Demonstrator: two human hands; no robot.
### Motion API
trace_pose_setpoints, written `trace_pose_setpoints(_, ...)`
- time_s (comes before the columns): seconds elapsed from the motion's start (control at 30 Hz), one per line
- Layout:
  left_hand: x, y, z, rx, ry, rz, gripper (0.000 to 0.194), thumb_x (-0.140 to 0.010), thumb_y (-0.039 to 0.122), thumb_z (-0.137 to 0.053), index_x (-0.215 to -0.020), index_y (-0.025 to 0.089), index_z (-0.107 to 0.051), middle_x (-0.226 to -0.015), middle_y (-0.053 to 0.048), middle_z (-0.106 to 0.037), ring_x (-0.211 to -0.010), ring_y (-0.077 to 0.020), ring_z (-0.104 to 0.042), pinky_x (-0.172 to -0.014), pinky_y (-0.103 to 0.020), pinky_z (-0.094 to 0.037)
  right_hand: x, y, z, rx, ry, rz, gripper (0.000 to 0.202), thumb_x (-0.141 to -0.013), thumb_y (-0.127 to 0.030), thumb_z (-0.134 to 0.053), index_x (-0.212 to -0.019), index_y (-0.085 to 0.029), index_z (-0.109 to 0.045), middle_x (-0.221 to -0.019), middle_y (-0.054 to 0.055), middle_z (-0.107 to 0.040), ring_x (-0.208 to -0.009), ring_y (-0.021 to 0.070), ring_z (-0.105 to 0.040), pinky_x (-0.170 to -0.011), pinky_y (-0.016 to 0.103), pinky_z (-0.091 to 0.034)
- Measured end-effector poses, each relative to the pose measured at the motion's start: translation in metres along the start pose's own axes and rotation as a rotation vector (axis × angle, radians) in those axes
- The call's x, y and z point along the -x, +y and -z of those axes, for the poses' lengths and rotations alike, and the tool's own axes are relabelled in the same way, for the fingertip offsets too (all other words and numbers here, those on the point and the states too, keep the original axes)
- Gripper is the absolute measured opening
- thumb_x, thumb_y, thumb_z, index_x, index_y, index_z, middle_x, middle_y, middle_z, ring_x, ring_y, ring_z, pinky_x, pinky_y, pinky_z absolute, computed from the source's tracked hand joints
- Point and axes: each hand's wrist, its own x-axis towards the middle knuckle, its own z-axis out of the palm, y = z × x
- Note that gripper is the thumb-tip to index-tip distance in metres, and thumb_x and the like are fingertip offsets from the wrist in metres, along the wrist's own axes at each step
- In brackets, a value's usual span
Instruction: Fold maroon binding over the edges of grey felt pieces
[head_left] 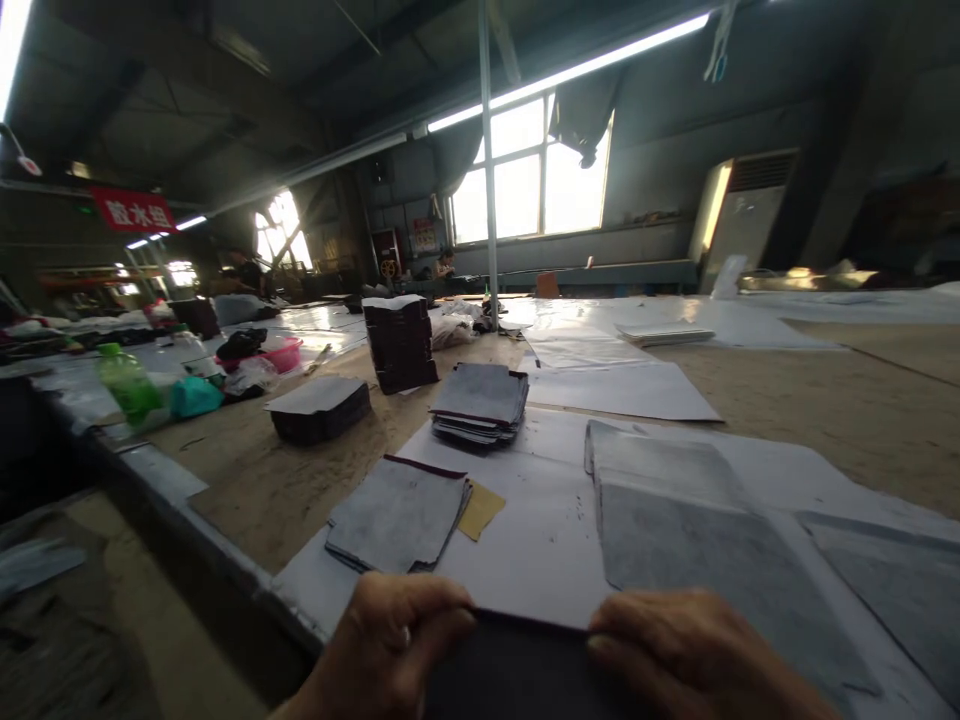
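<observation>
A dark sheet [525,670] spans the space between my two hands at the bottom of the head view. My left hand [397,640] pinches its far left corner between thumb and fingers. On the right, my right hand [675,640] grips the other far corner the same way. Beyond them, a stack of grey pieces [401,510] with a dark red edge lies beside a yellow scrap [481,508]. Farther back sits a smaller stack of grey pieces [480,395]. Large grey sheets [682,510] lie on white paper [540,510] to the right.
A tall dark stack [399,345] and a low dark stack [319,408] stand on the table [247,500]. Farther left are a green bottle [127,383], a teal bag [196,397] and a pink basin [281,355]. A pole [489,180] rises behind. People sit far off.
</observation>
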Motion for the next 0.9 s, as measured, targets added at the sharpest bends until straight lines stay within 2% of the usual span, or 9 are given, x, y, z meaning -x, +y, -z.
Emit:
trace_pose_setpoints(0.07,-0.006,-0.011,0.029,0.013,-0.070,0.227,0.025,-0.080,0.036,-0.052,-0.074,0.018,-0.068,-0.065,0.000,-0.064,-0.061,-0.0128,-0.056,-0.056,-0.017,-0.041,-0.017,-0.009,0.002,-0.165,-0.014,-0.070,0.025,-0.081,-0.025,-0.045,-0.058,-0.018,-0.054,-0.056,-0.002,-0.054,-0.050,0.0080,-0.048,-0.046,0.018,-0.033)
trace_pose_setpoints(0.13,-0.018,-0.026,0.056,0.032,-0.142,0.370,0.031,-0.075,0.043,-0.053,-0.076,0.016,-0.068,-0.066,-0.001,-0.063,-0.062,-0.0143,-0.054,-0.057,-0.020,-0.041,-0.039,-0.018,0.000,-0.327,-0.033,-0.139,0.021,-0.079,-0.024,-0.047,-0.062,-0.016,-0.057,-0.052,-0.003,-0.051,-0.047,0.0067,-0.045,-0.045,0.017,-0.033)
trace_pose_setpoints(0.2,-0.036,-0.041,0.080,0.032,-0.167,0.412,0.037,-0.070,0.047,-0.055,-0.079,0.013,-0.068,-0.066,-0.002,-0.062,-0.061,-0.0146,-0.053,-0.055,-0.021,-0.040,-0.066,-0.026,-0.004,-0.410,-0.051,-0.195,0.020,-0.080,-0.023,-0.046,-0.068,-0.015,-0.059,-0.050,-0.004,-0.050,-0.046,0.0065,-0.046,-0.044,0.017,-0.033)
trace_pose_setpoints(0.27,-0.057,-0.058,0.099,-0.001,-0.168,0.410,0.039,-0.068,0.048,-0.057,-0.080,0.012,-0.067,-0.066,-0.002,-0.061,-0.060,-0.0143,-0.053,-0.054,-0.021,-0.039,-0.095,-0.033,-0.008,-0.397,-0.040,-0.221,0.020,-0.083,-0.022,-0.044,-0.073,-0.015,-0.060,-0.051,-0.004,-0.051,-0.048,0.0070,-0.049,-0.045,0.017,-0.036)
trace_pose_setpoints(0.37,-0.088,-0.086,0.116,-0.077,-0.181,0.410,0.039,-0.070,0.048,-0.060,-0.079,0.011,-0.065,-0.060,0.000,-0.057,-0.055,-0.0127,-0.052,-0.050,-0.021,-0.038,-0.136,-0.040,-0.014,-0.272,0.028,-0.264,0.021,-0.087,-0.029,-0.047,-0.081,-0.013,-0.060,-0.062,-0.002,-0.056,-0.057,0.0089,-0.054,-0.054,0.022,-0.044)
trace_pose_setpoints(0.47,-0.109,-0.113,0.116,-0.165,-0.196,0.391,0.034,-0.080,0.043,-0.057,-0.078,0.010,-0.062,-0.063,0.001,-0.057,-0.056,-0.0115,-0.053,-0.054,-0.023,-0.043,-0.163,-0.043,-0.023,-0.105,0.116,-0.316,0.025,-0.087,-0.036,-0.050,-0.088,-0.013,-0.059,-0.082,0.002,-0.060,-0.074,0.0130,-0.057,-0.070,0.031,-0.047)
trace_pose_setpoints(0.6,-0.117,-0.139,0.099,-0.266,-0.162,0.317,0.030,-0.086,0.039,-0.053,-0.082,0.010,-0.059,-0.079,-0.001,-0.059,-0.076,-0.0159,-0.058,-0.071,-0.031,-0.048,-0.174,-0.038,-0.038,0.079,0.191,-0.306,0.023,-0.088,-0.034,-0.048,-0.096,-0.015,-0.058,-0.095,0.005,-0.059,-0.089,0.0163,-0.056,-0.080,0.037,-0.046)
trace_pose_setpoints(0.77,-0.112,-0.159,0.080,-0.349,-0.105,0.263,0.024,-0.087,0.034,-0.052,-0.089,0.011,-0.059,-0.090,-0.004,-0.059,-0.085,-0.0170,-0.057,-0.080,-0.036,-0.046,-0.177,-0.028,-0.049,0.214,0.147,-0.265,0.023,-0.089,-0.033,-0.048,-0.097,-0.014,-0.058,-0.095,0.005,-0.059,-0.087,0.0160,-0.057,-0.077,0.036,-0.047)
trace_pose_setpoints(0.9,-0.107,-0.161,0.075,-0.374,-0.087,0.206,0.024,-0.087,0.034,-0.051,-0.090,0.012,-0.061,-0.095,-0.005,-0.060,-0.088,-0.0171,-0.057,-0.083,-0.036,-0.045,-0.177,-0.027,-0.048,0.276,0.082,-0.197,0.023,-0.088,-0.033,-0.049,-0.099,-0.014,-0.057,-0.097,0.005,-0.058,-0.087,0.0159,-0.057,-0.076,0.035,-0.048)
